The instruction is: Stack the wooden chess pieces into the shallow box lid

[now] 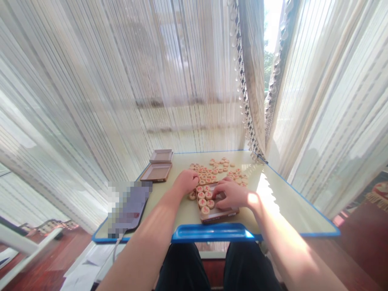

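Several Chinese chess pieces with red characters (205,210) sit in two columns along the left side of a shallow box (216,216). My right hand (228,194) is over the box's right part, its fingers bent and its thumb apart from them; the index fingertip is close beside the pieces. At the box's far left corner, my left hand (185,182) has its fingers curled together by the loose Chinese chess pieces (204,176); what they hold, if anything, is hidden. One loose piece (192,195) lies under my left wrist, outside the box.
The pale table (285,210) has a blue rim and a blue front trough (212,232). At the far left lie an open box part (157,172) and stacked shallow trays (162,156). A tablet-like device (133,208) with a cable rests at the left edge. Sheer curtains (188,81) hang behind.
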